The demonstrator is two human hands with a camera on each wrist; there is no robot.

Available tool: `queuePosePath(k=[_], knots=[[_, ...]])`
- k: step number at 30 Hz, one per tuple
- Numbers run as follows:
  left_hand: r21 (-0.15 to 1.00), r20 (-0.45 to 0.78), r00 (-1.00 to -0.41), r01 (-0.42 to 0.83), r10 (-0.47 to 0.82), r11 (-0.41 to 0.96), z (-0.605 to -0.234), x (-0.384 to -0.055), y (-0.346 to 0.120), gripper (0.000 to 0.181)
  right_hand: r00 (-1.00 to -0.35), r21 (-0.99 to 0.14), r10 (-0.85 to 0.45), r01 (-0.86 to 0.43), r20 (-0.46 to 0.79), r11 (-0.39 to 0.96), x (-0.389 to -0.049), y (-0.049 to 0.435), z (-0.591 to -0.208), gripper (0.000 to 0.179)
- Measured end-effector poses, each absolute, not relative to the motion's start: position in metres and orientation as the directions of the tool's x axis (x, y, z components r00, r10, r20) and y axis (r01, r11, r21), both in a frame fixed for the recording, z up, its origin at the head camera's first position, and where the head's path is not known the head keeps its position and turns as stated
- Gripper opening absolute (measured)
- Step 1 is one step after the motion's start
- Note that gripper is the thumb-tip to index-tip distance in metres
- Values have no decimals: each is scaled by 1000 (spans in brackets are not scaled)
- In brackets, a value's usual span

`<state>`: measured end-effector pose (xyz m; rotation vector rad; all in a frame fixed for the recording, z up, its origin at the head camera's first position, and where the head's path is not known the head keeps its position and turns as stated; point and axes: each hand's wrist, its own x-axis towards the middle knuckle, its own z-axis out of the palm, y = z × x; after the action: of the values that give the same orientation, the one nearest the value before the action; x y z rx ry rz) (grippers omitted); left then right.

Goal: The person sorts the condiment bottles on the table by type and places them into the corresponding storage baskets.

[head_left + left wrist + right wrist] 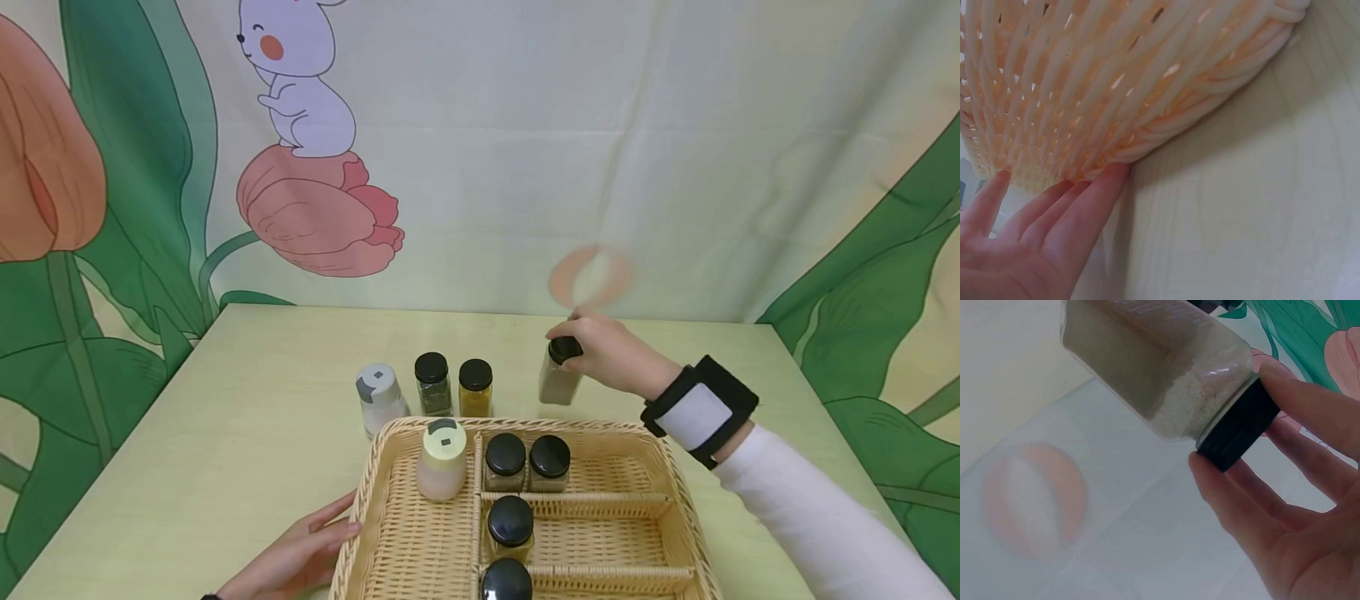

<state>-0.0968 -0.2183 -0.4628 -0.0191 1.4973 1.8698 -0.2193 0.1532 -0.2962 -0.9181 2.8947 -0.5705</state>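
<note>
Behind the wicker basket (405, 550), my right hand (611, 354) pinches the black lid of a spice jar (558, 383). In the right wrist view this spice jar (1166, 369) is clear, with greyish-brown powder inside, and the fingertips grip its lid from both sides. At the basket's left side, my left hand (303, 546) touches the outer wall with its fingers extended. The left wrist view shows the fingertips of that hand (1041, 231) against the woven wall (1085, 94). In the basket stand a yellow-topped shaker (442, 462) and several black-lidded jars (510, 529).
Behind the basket stand a grey-and-white-topped shaker (381, 400), a jar of dark green flakes (433, 387) and a jar of yellow spice (476, 390). Dividers (585, 498) split the basket into compartments. A printed cloth (480, 167) hangs along the table's back edge.
</note>
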Motion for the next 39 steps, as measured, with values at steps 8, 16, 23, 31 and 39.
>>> queuePosePath(k=[8, 16, 23, 31, 39], knots=[[840, -441, -741, -539, 507, -57, -464, -97, -218, 76, -806, -351, -584, -576, 95, 738, -205, 162, -286, 35], [835, -445, -731, -548, 518, -55, -463, -97, -219, 75, -817, -348, -571, -560, 80, 752, -190, 173, -282, 36], [838, -456, -735, -544, 502, -36, -463, -97, -218, 76, -802, -331, -584, -589, 126, 737, -179, 182, -281, 36], [849, -436, -745, -526, 505, -43, -464, -96, -217, 74, -786, -343, -610, -603, 101, 720, -167, 185, -281, 36], [848, -446, -745, -530, 496, -35, -464, -97, -217, 75, -774, -337, -625, -618, 102, 710, -160, 187, -285, 37]])
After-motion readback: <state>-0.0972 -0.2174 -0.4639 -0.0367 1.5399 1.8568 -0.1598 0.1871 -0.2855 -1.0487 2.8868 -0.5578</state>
